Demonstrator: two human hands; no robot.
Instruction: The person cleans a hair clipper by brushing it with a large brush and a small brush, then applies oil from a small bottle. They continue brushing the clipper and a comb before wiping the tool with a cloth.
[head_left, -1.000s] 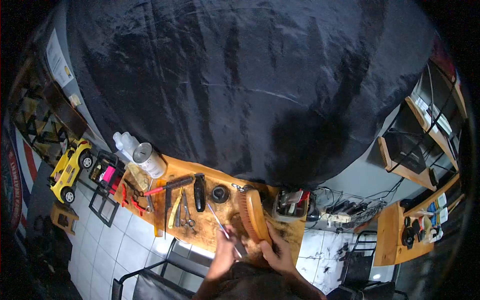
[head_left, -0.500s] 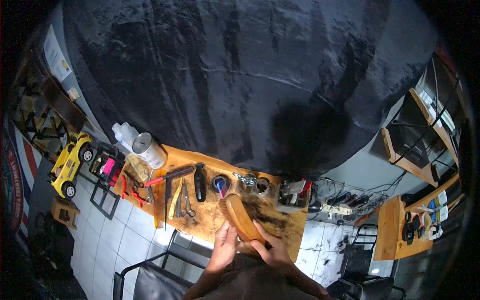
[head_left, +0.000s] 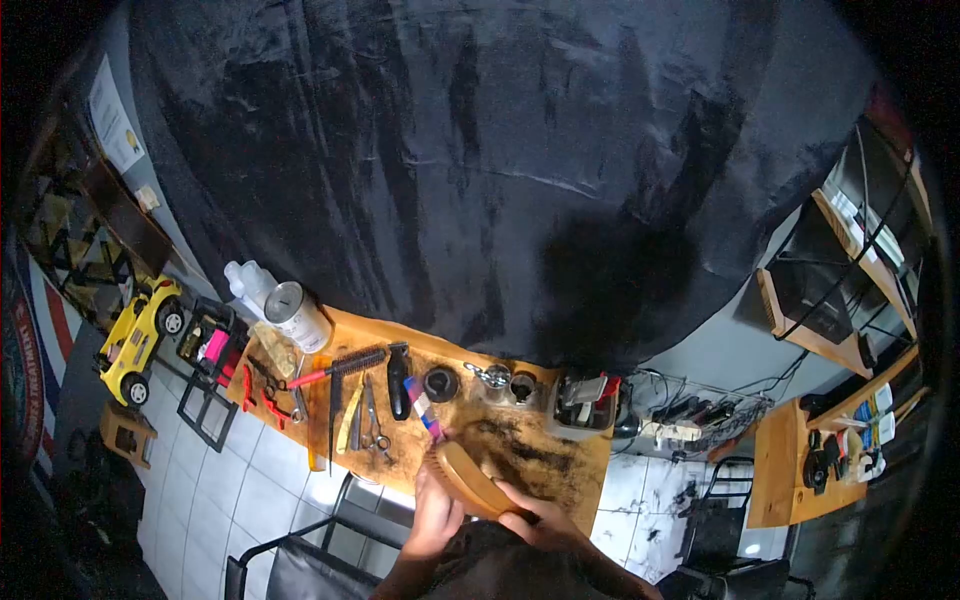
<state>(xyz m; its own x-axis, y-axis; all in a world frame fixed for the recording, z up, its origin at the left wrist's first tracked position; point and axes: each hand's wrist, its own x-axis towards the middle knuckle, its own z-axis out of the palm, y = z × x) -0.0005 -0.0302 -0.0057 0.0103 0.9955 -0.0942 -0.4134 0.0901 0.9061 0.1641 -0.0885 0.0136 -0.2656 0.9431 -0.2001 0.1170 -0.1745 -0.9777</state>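
Observation:
I hold an oval wooden brush [head_left: 468, 480] tilted over the near edge of a wooden counter [head_left: 330, 455]. My right hand [head_left: 532, 520] grips its lower right end. My left hand [head_left: 435, 512] is at its left side, fingers closed on a thin purple-and-pink tool [head_left: 422, 405] that points up and away over the counter. Dark hair clippings [head_left: 520, 445] lie on the wood just beyond the brush.
On the counter lie a red-handled comb [head_left: 340, 367], a black clipper [head_left: 398, 385], scissors [head_left: 375, 430], small cups [head_left: 440, 383], a tool box [head_left: 585, 402], a white can [head_left: 298, 318] and bottles [head_left: 250, 285]. A black cape [head_left: 500, 170] fills the view above. A yellow toy car [head_left: 140, 335] stands left, a chair [head_left: 300, 562] below.
The brush has swung from upright to a low tilt and moved left toward me. The purple tool now points up over the counter instead of lying across the brush.

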